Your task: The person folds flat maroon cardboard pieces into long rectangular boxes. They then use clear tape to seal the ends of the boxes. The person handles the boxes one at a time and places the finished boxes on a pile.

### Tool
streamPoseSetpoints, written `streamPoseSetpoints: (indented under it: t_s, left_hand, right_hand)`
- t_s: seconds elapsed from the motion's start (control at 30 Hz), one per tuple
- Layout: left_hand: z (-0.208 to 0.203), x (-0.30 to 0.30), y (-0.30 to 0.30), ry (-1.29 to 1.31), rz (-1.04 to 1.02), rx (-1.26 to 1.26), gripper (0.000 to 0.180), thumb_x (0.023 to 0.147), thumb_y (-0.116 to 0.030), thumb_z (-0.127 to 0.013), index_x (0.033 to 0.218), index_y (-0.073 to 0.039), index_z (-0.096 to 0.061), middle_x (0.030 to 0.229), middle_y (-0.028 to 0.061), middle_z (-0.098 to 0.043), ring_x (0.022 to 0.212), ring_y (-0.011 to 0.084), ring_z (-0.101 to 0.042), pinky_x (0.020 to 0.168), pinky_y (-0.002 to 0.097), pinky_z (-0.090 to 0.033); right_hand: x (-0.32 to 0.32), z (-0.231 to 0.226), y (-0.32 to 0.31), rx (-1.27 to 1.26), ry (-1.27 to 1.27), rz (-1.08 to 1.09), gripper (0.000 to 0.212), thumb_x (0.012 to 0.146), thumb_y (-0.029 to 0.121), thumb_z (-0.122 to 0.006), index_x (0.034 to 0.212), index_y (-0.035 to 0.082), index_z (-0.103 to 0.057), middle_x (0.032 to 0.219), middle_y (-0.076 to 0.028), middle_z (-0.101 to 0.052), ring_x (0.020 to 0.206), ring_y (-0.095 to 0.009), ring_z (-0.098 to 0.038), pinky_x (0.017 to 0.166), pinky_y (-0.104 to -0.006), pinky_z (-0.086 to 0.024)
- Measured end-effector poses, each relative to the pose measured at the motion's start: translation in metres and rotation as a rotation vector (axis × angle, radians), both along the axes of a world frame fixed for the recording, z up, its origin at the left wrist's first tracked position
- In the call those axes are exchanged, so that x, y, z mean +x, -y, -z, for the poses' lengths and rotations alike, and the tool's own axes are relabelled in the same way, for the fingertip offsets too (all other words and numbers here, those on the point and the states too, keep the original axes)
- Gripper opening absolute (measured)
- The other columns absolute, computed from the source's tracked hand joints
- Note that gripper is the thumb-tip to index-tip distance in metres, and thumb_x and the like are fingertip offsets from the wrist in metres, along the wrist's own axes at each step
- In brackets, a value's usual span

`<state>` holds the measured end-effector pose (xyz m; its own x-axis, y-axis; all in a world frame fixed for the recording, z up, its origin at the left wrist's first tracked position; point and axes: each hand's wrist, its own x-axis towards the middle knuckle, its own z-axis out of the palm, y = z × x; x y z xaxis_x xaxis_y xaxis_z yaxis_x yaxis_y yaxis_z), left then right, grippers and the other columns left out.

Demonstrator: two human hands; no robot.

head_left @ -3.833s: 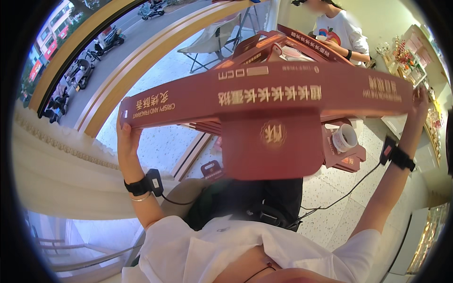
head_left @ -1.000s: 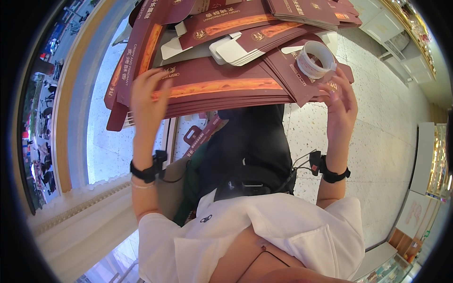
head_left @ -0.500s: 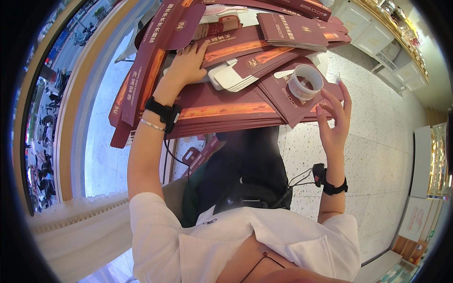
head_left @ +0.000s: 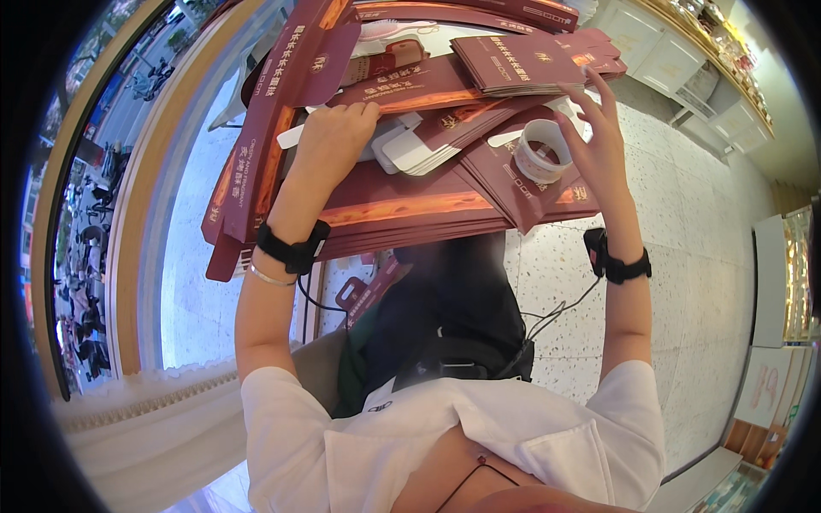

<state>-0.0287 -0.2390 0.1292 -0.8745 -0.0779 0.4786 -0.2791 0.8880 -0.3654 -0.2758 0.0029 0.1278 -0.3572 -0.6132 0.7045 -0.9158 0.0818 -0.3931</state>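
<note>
A broad heap of flattened dark red cardboard boxes (head_left: 402, 209) with orange bands fills the far middle of the scene, sheets overlapping at many angles, some hanging off the left side. Beyond and to the right runs a pale speckled floor (head_left: 684, 256); to the left curves a wide window ledge (head_left: 137, 222). On top of the heap, toward the far side, lies a folded red carton (head_left: 513, 61), and near the centre a fan of white card inserts (head_left: 419, 150) pokes out between the red sheets.

The left hand (head_left: 333, 141) lies knuckles up on the heap, fingers curled down onto the white inserts and the red sheet beside them; whether it pinches anything I cannot tell. A black wristband (head_left: 292, 250) circles that wrist.

The right hand (head_left: 599, 141) stands upright at the right side of the heap, fingers spread and loosely open, its thumb side touching a roll of clear tape (head_left: 545, 150) that rests on a red sheet. Another black band (head_left: 617, 263) sits on the right wrist.
</note>
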Motion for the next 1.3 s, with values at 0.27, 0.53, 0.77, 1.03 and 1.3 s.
streamPoseSetpoints:
  t_s: [0.27,0.53,0.77,1.03,1.3]
  left_hand:
    - [-0.037,-0.005,-0.047,0.133,-0.108,-0.101,0.006,0.076,-0.008,-0.058,0.081,-0.008,-0.055,0.077,0.0044,-0.063,0.072,0.0195,-0.065,0.062,0.0319,-0.051]
    - [-0.042,0.038,-0.098,0.183,-0.17,-0.193,0.021,0.073,-0.011,-0.061,0.093,-0.004,-0.059,0.09,0.0058,-0.067,0.076,0.0167,-0.064,0.065,0.0284,-0.05]
    - [-0.069,0.087,-0.127,0.2,-0.242,-0.176,0.032,0.073,-0.009,-0.061,0.105,-0.001,-0.061,0.104,0.0083,-0.068,0.087,0.0187,-0.066,0.069,0.0285,-0.05]
    - [-0.11,0.137,-0.162,0.098,-0.329,-0.139,0.029,0.078,-0.007,-0.062,0.106,0.0,-0.061,0.104,0.0107,-0.067,0.094,0.0244,-0.065,0.08,0.0337,-0.051]
    - [-0.138,0.209,-0.197,0.013,-0.531,-0.141,0.029,0.079,-0.002,-0.059,0.108,-0.003,-0.063,0.107,0.0088,-0.067,0.1,0.0272,-0.064,0.085,0.0381,-0.049]
  right_hand:
    - [-0.065,0.026,0.059,0.382,-0.309,0.105,0.055,0.073,0.025,-0.076,0.125,0.024,-0.059,0.15,-0.004,-0.03,0.13,-0.029,-0.04,0.101,-0.0452,-0.04]
    - [-0.066,0.031,0.085,0.548,-0.485,0.204,0.052,0.069,0.032,-0.077,0.12,0.029,-0.065,0.152,0.002,-0.029,0.133,-0.024,-0.037,0.1,-0.0547,-0.035]
    - [-0.081,0.043,0.102,0.48,-0.367,0.213,0.046,0.068,0.025,-0.078,0.112,0.027,-0.069,0.152,-0.001,-0.028,0.133,-0.025,-0.037,0.102,-0.0578,-0.033]
    - [-0.077,0.042,0.106,0.467,-0.346,0.142,0.047,0.073,0.024,-0.075,0.118,0.03,-0.065,0.152,-0.003,-0.026,0.134,-0.027,-0.034,0.103,-0.0622,-0.032]
    - [-0.065,0.042,0.108,0.417,-0.254,0.098,0.045,0.074,0.021,-0.074,0.118,0.026,-0.066,0.153,-0.003,-0.025,0.134,-0.026,-0.036,0.103,-0.0587,-0.032]
